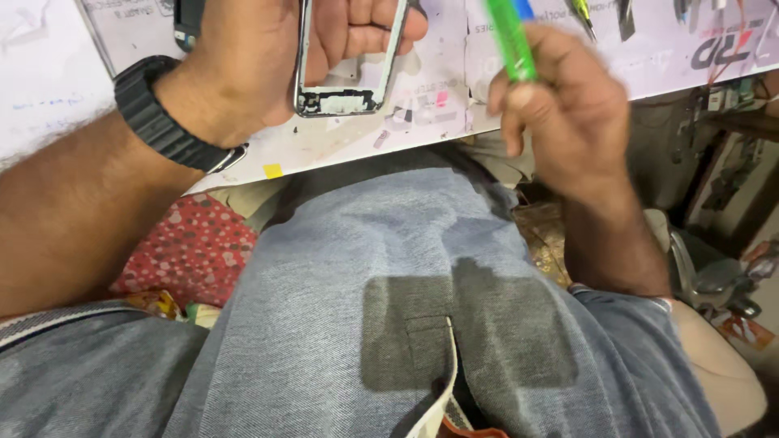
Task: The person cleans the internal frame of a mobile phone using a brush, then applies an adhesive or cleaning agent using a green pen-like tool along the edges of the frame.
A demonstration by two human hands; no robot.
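My left hand (268, 57) grips a bare metal phone frame (345, 97), a thin silver rim with its middle cut out, fingers curled through the opening. It hangs over the near edge of the white workbench (57, 89). A black watch (158, 118) is on that wrist. My right hand (568, 113) is closed around a bright green tool handle (511, 40) with a blue part at its top. The handle looks blurred and its tip is hidden. The two hands are about a hand's width apart.
Small hand tools (584, 16) lie at the bench's far right. Papers and a yellow sticker (273, 170) cover the bench edge. Below is my grey shirt (389, 268), a red dotted cushion (195, 247) at left, and cluttered gear and cables (722, 154) at right.
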